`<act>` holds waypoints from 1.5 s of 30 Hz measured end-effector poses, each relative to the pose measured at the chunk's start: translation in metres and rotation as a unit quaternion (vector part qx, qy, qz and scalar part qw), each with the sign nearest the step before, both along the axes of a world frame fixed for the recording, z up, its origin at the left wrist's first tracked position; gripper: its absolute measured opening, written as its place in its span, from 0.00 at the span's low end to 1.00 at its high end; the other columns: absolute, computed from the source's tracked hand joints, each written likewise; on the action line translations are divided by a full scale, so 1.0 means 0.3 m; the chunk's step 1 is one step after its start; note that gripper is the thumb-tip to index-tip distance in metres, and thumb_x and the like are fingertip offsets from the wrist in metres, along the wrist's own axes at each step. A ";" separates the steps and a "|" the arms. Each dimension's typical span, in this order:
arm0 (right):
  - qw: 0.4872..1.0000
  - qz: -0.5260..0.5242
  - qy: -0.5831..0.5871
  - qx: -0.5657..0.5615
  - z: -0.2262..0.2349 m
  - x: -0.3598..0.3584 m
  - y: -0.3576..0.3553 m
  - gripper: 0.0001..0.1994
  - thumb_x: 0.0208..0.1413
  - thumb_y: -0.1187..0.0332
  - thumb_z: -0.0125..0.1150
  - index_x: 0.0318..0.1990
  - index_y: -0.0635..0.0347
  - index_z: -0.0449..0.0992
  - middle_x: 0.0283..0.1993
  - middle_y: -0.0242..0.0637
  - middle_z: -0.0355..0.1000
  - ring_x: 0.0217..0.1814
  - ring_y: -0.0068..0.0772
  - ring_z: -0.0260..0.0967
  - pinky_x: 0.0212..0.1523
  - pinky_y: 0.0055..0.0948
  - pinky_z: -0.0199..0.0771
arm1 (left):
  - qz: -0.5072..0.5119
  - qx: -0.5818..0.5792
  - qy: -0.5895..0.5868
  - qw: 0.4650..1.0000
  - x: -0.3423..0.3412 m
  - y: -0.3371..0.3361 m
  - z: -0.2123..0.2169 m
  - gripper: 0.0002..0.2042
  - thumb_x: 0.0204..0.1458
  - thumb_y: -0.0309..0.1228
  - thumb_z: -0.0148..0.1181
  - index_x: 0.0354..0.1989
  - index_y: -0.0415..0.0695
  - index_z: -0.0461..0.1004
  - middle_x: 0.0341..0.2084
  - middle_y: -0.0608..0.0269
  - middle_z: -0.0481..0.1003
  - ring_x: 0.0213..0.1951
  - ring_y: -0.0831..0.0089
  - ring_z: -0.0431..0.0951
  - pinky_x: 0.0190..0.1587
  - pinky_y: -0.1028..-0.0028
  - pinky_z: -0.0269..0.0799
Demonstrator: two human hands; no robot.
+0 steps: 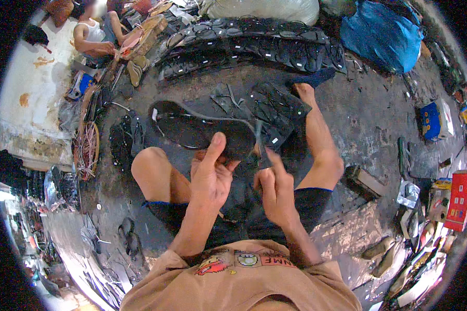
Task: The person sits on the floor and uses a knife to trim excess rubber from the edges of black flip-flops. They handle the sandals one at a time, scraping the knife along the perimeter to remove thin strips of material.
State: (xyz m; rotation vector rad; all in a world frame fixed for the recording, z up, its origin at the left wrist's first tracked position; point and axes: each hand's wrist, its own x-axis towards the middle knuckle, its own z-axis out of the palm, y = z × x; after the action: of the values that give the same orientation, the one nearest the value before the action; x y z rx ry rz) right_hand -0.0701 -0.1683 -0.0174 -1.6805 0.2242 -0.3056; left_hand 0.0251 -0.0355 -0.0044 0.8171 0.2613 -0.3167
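My left hand (210,179) grips the heel end of a black flip-flop sole (202,129), thumb pressed on its upper face; the sole lies flat and points left above my knees. My right hand (274,189) is closed on the thin black strap (258,136) at the sole's right end, index finger raised. I sit on the dark floor with both knees spread. A loose stack of black soles (277,106) lies just beyond the held one.
A long curved row of black soles (254,44) runs along the back. Another person sits at the upper left by a wooden block (148,31). A blue bag (381,33) is at the upper right; boxes and tools (441,202) crowd the right.
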 end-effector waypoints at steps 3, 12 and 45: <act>0.988 0.030 0.116 -0.095 -0.118 -0.251 0.022 0.14 0.71 0.63 0.50 0.55 0.58 0.76 0.28 0.44 0.72 0.29 0.42 0.72 0.31 0.39 0.70 | 0.016 -0.017 0.013 1.000 -0.042 0.044 0.001 0.10 0.63 0.34 0.65 0.49 0.45 0.79 0.43 0.64 0.83 0.45 0.67 0.84 0.50 0.64 0.84; 0.951 0.074 0.195 -0.227 -0.115 -0.300 -0.088 0.18 0.67 0.52 0.57 0.51 0.56 0.76 0.34 0.52 0.79 0.37 0.62 0.78 0.37 0.53 0.75 | -0.026 0.067 -0.010 0.997 -0.108 0.126 -0.021 0.17 0.63 0.33 0.66 0.58 0.50 0.72 0.48 0.64 0.81 0.47 0.65 0.84 0.51 0.57 0.84; 0.886 -0.389 0.234 0.096 -0.230 -0.459 -0.555 0.11 0.69 0.62 0.55 0.51 0.57 0.72 0.27 0.28 0.63 0.21 0.22 0.60 0.22 0.26 0.64 | 0.042 0.466 0.177 0.866 0.252 -0.636 -1.029 0.67 0.35 0.54 0.83 0.74 0.26 0.45 0.71 0.30 0.57 0.72 0.40 0.60 0.74 0.55 0.56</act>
State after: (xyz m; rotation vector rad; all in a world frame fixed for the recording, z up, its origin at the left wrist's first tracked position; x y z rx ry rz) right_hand -0.2078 -0.3348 -0.0865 -1.3736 1.2675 -0.4456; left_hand 0.1006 -0.2264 -0.3132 1.7021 0.8339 -0.2472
